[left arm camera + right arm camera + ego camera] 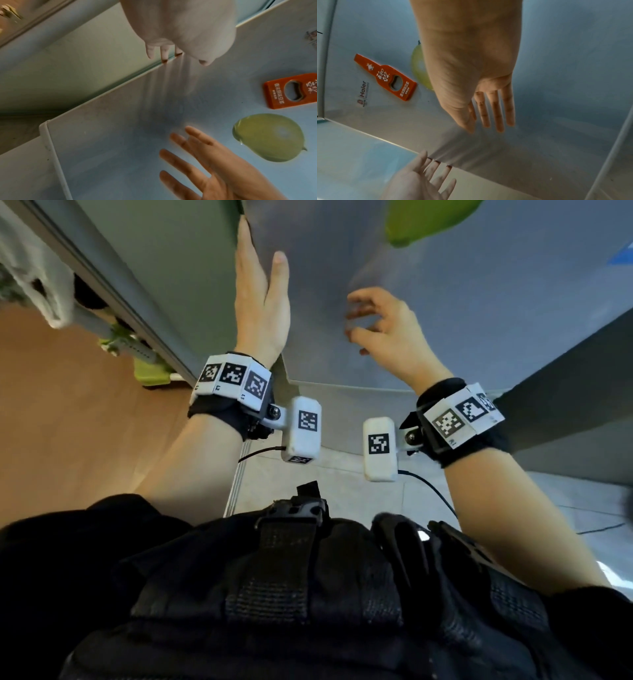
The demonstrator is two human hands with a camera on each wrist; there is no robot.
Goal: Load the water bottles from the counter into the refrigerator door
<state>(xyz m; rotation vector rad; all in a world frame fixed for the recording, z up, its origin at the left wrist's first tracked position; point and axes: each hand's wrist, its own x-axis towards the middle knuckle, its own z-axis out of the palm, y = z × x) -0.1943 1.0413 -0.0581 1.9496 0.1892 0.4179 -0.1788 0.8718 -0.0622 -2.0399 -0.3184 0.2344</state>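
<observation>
No water bottle shows in any view. The grey refrigerator door [445, 302] stands closed in front of me. My left hand [262, 289] lies flat along the door's left edge, fingers straight, with the fingertips [164, 58] tucked into the seam between door and cabinet side [68, 60]. The thumb rests on the door face. My right hand [380, 326] hovers just in front of the door's middle, fingers relaxed and spread [494, 115], holding nothing. Each wrist view also catches the other hand, the left hand [419, 180] and the right hand [214, 169].
An orange bottle-opener magnet [291, 90] and a green pear-shaped magnet [267, 138] stick to the door above my hands. Wooden floor [68, 422] with a green-and-white object [150, 371] lies left. A dark cabinet [565, 405] flanks the right, with pale tiles [308, 474] below.
</observation>
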